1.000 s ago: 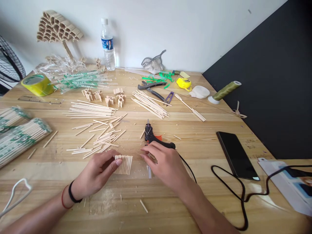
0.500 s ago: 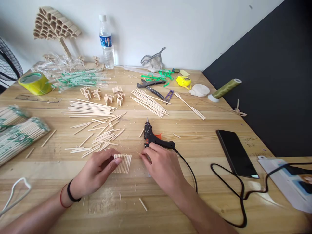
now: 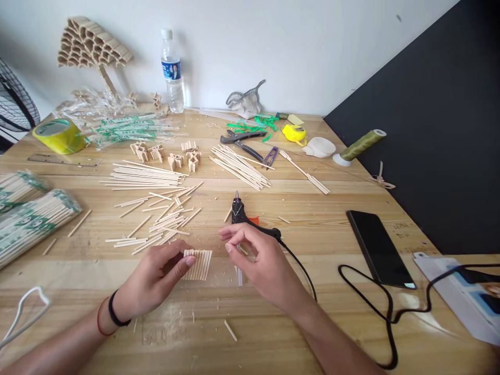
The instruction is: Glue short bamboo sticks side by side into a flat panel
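Note:
My left hand (image 3: 158, 273) pinches a small panel of short wooden sticks (image 3: 200, 264), set side by side, between thumb and fingers. My right hand (image 3: 260, 260) hovers to the right of this panel, its fingers loosely apart with nothing visible in them. Just beyond the right hand, a black glue gun (image 3: 239, 209) with an orange trigger rests on the table, its nozzle pointing away from me. A clear glue stick (image 3: 239, 276) shows partly below the gun, mostly hidden by the right hand. Cut short sticks (image 3: 167, 221) lie scattered beyond my left hand.
Longer sticks (image 3: 240, 166) lie in piles farther back, near small stick assemblies (image 3: 175, 160) and pliers (image 3: 244, 138). Bagged sticks (image 3: 35, 219) are at left. A phone (image 3: 378, 250) and a black cable (image 3: 386, 302) lie at right. A water bottle (image 3: 172, 78) stands by the wall.
My right hand's fingertips have lifted and parted from their earlier pinch near the glue gun. My left hand still holds the stick panel in about the same place.

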### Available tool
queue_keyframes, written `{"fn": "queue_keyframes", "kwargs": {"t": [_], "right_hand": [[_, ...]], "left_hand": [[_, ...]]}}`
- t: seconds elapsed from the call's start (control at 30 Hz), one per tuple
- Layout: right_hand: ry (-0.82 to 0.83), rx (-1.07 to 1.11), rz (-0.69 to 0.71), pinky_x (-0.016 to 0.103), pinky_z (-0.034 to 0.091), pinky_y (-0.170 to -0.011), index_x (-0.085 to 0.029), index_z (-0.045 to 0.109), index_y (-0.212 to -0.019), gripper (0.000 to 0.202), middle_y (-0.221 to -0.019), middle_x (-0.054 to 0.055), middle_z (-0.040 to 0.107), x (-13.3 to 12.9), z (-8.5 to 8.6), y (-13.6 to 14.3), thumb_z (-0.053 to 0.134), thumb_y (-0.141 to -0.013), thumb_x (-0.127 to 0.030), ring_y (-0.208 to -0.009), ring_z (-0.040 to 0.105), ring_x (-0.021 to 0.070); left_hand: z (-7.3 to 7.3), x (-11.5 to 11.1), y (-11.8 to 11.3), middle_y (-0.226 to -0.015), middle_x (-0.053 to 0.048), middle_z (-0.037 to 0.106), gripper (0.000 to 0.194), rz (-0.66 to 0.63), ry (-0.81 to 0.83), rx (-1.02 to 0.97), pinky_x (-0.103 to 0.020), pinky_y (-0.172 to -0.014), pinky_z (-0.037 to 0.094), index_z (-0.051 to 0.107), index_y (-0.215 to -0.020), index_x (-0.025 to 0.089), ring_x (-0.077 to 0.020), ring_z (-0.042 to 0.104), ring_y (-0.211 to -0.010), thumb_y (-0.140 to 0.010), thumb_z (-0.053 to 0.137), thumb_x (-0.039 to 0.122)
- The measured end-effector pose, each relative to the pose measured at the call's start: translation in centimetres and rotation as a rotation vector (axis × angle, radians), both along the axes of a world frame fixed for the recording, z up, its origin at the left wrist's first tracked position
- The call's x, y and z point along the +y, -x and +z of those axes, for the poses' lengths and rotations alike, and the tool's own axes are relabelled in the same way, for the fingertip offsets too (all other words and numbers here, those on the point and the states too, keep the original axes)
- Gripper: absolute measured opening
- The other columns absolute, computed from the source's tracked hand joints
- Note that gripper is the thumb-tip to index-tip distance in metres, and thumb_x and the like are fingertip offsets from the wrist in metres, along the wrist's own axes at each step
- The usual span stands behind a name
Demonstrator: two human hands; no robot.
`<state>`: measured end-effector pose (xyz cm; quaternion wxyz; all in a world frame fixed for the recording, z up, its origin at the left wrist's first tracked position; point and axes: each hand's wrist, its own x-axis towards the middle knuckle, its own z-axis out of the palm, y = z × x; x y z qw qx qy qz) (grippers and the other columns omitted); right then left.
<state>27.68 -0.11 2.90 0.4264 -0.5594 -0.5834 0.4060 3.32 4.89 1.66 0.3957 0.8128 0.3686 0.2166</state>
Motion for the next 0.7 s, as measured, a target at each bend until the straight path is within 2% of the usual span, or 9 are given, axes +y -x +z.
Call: {"fn": "queue_keyframes", "kwargs": {"t": [0.1, 0.23, 0.33, 0.43, 0.57, 0.7], "right_hand": [[0.007, 0.129, -0.002, 0.036, 0.058, -0.092, -0.023, 0.063, -0.082, 0.014, -0.110, 0.007, 0.077, 0.0, 0.0, 0.0, 0.066, -0.096, -0.021, -0.103, 0.074, 0.0213], [0.002, 0.196, -0.041, 0.032, 0.060, -0.085, -0.022, 0.067, -0.082, 0.013, -0.104, 0.007, 0.077, 0.1, 0.0, 0.0, 0.075, -0.092, -0.025, -0.097, 0.074, 0.0207], [0.007, 0.178, -0.064, 0.031, 0.061, -0.076, -0.023, 0.070, -0.084, 0.011, -0.091, 0.004, 0.077, 0.1, 0.3, 0.0, 0.078, -0.091, -0.026, -0.084, 0.074, 0.0195], [-0.072, 0.088, -0.041, 0.031, 0.058, -0.072, -0.023, 0.073, -0.084, 0.009, -0.080, 0.002, 0.076, 0.0, 0.7, -0.2, 0.077, -0.092, -0.025, -0.075, 0.071, 0.0184], [-0.217, 0.036, -0.024, 0.033, 0.057, -0.075, -0.025, 0.077, -0.087, 0.008, -0.083, 0.003, 0.076, 0.0, 1.0, -0.5, 0.075, -0.094, -0.023, -0.080, 0.070, 0.0199], [-0.188, 0.060, -0.003, 0.036, 0.061, -0.084, -0.027, 0.078, -0.106, 0.016, -0.093, 0.004, 0.080, -0.1, 0.9, -0.5, 0.063, -0.103, -0.023, -0.089, 0.074, 0.0209]], "left_hand": [[-0.1, 0.0, 0.0, -0.069, 0.001, 0.060, 0.035, -0.004, -0.001, -0.001, -0.023, -0.055, 0.039, 0.064, -0.088, 0.017, -0.0123, 0.050, -0.060, -0.108, 0.049, 0.041], [-0.1, 0.0, 0.0, -0.065, 0.003, 0.056, 0.033, 0.013, -0.009, -0.011, -0.023, -0.053, 0.037, 0.063, -0.085, 0.018, -0.0118, 0.047, -0.057, -0.107, 0.050, 0.040], [-0.1, 0.0, -0.1, -0.065, 0.003, 0.057, 0.033, 0.016, -0.004, -0.017, -0.023, -0.053, 0.036, 0.064, -0.085, 0.018, -0.0119, 0.047, -0.057, -0.107, 0.050, 0.040], [-0.1, 0.1, -0.1, -0.067, 0.002, 0.058, 0.033, 0.015, 0.004, -0.024, -0.023, -0.054, 0.036, 0.066, -0.089, 0.018, -0.0124, 0.049, -0.059, -0.107, 0.050, 0.041], [-0.3, 0.0, -0.1, -0.064, 0.004, 0.054, 0.030, 0.021, 0.055, -0.049, -0.022, -0.053, 0.035, 0.066, -0.097, 0.018, -0.0116, 0.045, -0.056, -0.107, 0.051, 0.042], [-0.8, -0.3, 0.0, -0.067, 0.005, 0.052, 0.027, 0.065, 0.166, -0.115, -0.021, -0.051, 0.035, 0.060, -0.118, 0.020, -0.0115, 0.043, -0.056, -0.107, 0.052, 0.043]]}}
